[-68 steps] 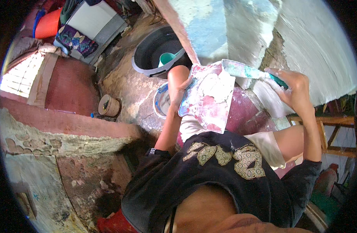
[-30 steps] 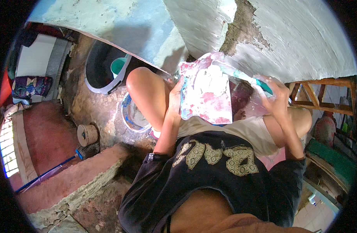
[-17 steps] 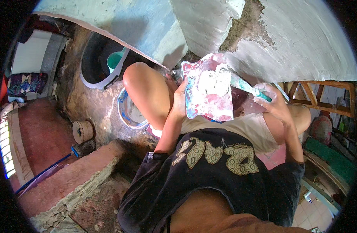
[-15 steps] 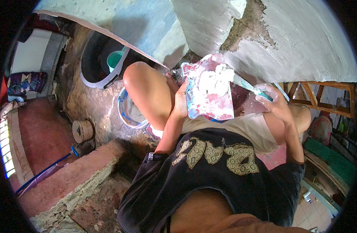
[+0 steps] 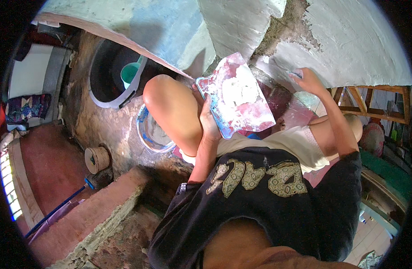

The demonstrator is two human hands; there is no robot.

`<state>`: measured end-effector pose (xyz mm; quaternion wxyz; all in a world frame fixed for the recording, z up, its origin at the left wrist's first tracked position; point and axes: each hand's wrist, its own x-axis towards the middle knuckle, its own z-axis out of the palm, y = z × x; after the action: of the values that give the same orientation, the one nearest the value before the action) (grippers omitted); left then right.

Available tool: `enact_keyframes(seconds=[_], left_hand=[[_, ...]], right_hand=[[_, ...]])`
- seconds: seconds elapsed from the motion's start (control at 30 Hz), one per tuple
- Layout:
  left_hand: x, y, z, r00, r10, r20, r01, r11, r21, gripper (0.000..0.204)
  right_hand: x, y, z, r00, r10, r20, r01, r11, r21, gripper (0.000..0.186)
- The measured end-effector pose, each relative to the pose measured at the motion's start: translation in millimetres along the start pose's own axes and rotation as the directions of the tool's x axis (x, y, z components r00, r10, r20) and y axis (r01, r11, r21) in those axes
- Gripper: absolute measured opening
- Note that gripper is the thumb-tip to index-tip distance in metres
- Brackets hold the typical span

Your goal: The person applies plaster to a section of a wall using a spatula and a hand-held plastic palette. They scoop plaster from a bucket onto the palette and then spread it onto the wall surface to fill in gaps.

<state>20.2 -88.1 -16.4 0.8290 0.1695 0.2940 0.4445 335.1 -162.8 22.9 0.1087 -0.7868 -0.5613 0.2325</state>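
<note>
My left hand (image 5: 209, 122) grips the near-left edge of a red and blue plastic board (image 5: 255, 122), tilted over my lap. A thick heap of white putty (image 5: 240, 92) lies on its middle. My right hand (image 5: 310, 81) is closed round a putty knife (image 5: 297, 74) at the lower part of the wall (image 5: 345, 51), to the right of the board. Only a little of the handle shows; the blade blends into the pale wall, so I cannot tell its exact contact. Above it, a rough brown patch (image 5: 289, 28) interrupts the whitish coating.
A black tub (image 5: 108, 74) with a green dipper (image 5: 130, 74) stands left of my knee. Beside my leg is a bucket (image 5: 145, 130) of greyish material. A wooden frame (image 5: 371, 114) stands at the right, a low ledge (image 5: 103, 201) at the lower left.
My right hand has moved up and away from the board to the wall with the putty knife, carrying putty off the heap. The board has turned and tilted in my left hand.
</note>
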Motion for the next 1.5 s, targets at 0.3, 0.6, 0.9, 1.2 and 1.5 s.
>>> enact_keyframes(seconds=[0.3, 0.6, 0.9, 1.2, 1.5], left_hand=[[1.2, -3.0, -7.1, 0.999, 0.024, 0.025, -0.025, 0.999, 0.026, 0.042], [-2.9, 2.1, -3.7, 1.0, 0.008, -0.027, -0.007, 0.999, 0.046, 0.042], [-11.8, 12.4, 17.4, 0.997, -0.081, 0.007, 0.081, 0.997, 0.01, 0.042], [-0.5, 0.6, -5.9, 1.0, 0.017, -0.008, -0.016, 0.997, 0.072, 0.041], [-11.1, 14.3, 5.1, 0.987, -0.116, 0.109, 0.123, 0.99, -0.061, 0.046]], right_hand=[[45.2, 44.4, 42.8, 0.997, 0.079, 0.013, -0.078, 0.996, -0.049, 0.03], [48.1, 12.7, 39.5, 0.974, 0.206, 0.097, -0.215, 0.971, 0.103, 0.037], [58.4, 19.3, 57.0, 0.998, 0.007, -0.063, -0.011, 0.998, -0.064, 0.028], [66.1, -25.5, 31.2, 0.986, 0.124, 0.111, -0.132, 0.989, 0.071, 0.013], [76.9, -63.8, 7.1, 0.986, 0.127, 0.108, -0.108, 0.981, -0.163, 0.014]])
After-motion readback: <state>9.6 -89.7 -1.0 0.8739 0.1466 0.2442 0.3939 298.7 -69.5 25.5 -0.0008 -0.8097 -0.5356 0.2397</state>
